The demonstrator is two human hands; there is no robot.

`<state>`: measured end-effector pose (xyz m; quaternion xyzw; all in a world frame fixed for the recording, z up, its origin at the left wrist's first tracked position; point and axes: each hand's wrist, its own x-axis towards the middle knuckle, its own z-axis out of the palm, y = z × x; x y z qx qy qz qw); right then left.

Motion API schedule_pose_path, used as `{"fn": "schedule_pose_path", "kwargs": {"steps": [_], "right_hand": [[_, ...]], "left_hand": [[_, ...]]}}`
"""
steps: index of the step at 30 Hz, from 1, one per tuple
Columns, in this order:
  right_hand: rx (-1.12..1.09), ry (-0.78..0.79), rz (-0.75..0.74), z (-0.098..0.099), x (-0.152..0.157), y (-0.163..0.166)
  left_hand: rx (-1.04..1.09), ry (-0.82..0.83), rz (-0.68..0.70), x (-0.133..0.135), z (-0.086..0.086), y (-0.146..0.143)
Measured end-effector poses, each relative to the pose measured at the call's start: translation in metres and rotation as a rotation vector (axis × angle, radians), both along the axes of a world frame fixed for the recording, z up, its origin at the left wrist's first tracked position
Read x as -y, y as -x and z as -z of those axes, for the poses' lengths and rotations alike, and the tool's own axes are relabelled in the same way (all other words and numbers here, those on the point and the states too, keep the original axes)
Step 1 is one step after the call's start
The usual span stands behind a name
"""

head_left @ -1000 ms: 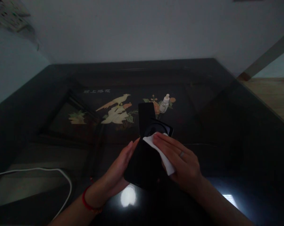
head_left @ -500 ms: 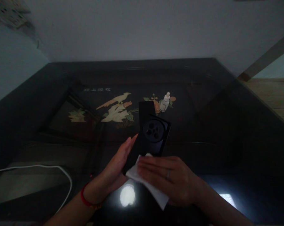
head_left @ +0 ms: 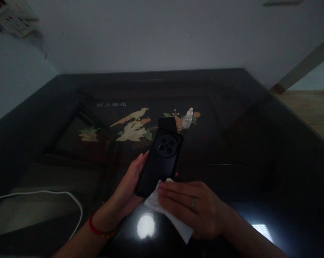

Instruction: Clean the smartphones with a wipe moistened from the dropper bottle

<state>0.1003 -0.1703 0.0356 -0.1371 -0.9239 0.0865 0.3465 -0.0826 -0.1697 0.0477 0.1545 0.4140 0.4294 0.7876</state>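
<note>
A dark phone point(head_left: 160, 166) with a round camera module is tilted over the table, its back facing up. My left hand point(head_left: 129, 186) grips it from the left side and underneath, a red bracelet on the wrist. My right hand point(head_left: 191, 206), with a ring on one finger, pinches a white cloth or tissue point(head_left: 175, 220) against the phone's lower right corner. Just beyond the phone's top edge lies a flat black rectangular object point(head_left: 167, 123), partly covered by it. Behind and to the right stands a small dropper bottle point(head_left: 187, 119) with a white top.
The glossy black table point(head_left: 232, 118) has an inlaid bird picture point(head_left: 133, 123) and reflects bright lights. A white cable point(head_left: 43, 191) curves over its left side. A wall point(head_left: 151, 36) rises behind, with a power strip or socket panel point(head_left: 13, 21) at upper left.
The phone has shifted left and turned slightly, its top now further from the bottle. My left hand moved a little left with it; the right hand and cloth stay at the lower end.
</note>
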Motion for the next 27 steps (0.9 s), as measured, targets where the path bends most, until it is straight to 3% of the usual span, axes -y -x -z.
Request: {"fn": "schedule_pose_path", "kwargs": {"steps": [4, 8, 11, 16, 23, 27], "right_hand": [[-0.073, 0.039, 0.212, 0.003, -0.006, -0.009], [0.017, 0.011, 0.024, 0.002, -0.006, -0.009], [-0.042, 0.011, 0.104, 0.002, -0.007, -0.011], [-0.152, 0.035, 0.424, 0.005, -0.016, -0.022], [-0.079, -0.005, 0.407, 0.004, -0.018, -0.016], [-0.060, 0.012, 0.475, 0.007, -0.019, -0.018]], "left_hand": [[-0.017, 0.006, -0.042, -0.001, -0.001, 0.001], [0.032, 0.021, -0.048, -0.001, -0.002, -0.001], [0.005, 0.015, -0.041, -0.001, 0.000, 0.000], [0.020, 0.103, 0.096, 0.004, 0.005, 0.002], [-0.041, 0.117, 0.236, 0.008, 0.006, 0.000], [-0.008, 0.141, 0.241, 0.005, 0.003, 0.005]]}}
